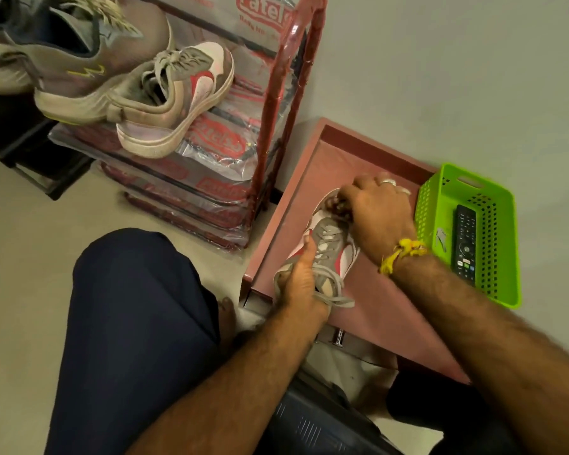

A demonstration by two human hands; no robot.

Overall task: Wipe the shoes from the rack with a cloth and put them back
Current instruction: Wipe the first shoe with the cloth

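Observation:
A grey, white and red sneaker [329, 242] lies on a pink tray-like surface [304, 178], toe pointing away from me. My left hand [304, 285] grips its heel end and side, near the loose laces. My right hand [378, 208] presses down on the toe, fingers curled over a small dark-red bunch of cloth [335, 203], which is mostly hidden. Its matching sneaker [174, 100] sits on top of the red rack [271, 103], beside a larger grey sneaker [79, 60].
The rack's shelves are wrapped in printed clear plastic. A green plastic basket [503, 231] holding a black remote [463, 239] stands right of the tray, against the wall. My knee in dark trousers [128, 307] fills the lower left. A dark low shelf [30, 149] stands at left.

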